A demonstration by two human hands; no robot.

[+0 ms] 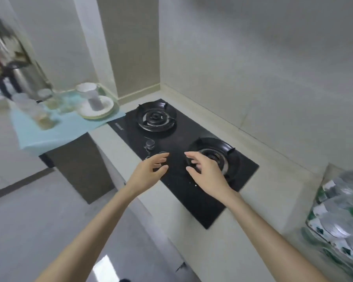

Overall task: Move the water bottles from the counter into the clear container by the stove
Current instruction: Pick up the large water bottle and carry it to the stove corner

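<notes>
The clear container stands on the counter at the far right, right of the stove, cut off by the frame edge. Inside it lie several water bottles with green caps, stacked on their sides. My left hand and my right hand hover over the black stove, palms facing each other, fingers loosely spread. Both hold nothing. The hands are well left of the container.
The two-burner gas stove has knobs near my left hand. To the far left a light blue mat carries glass jars, white plates and a cup. A steel kettle stands behind. Pale counter lies between stove and container.
</notes>
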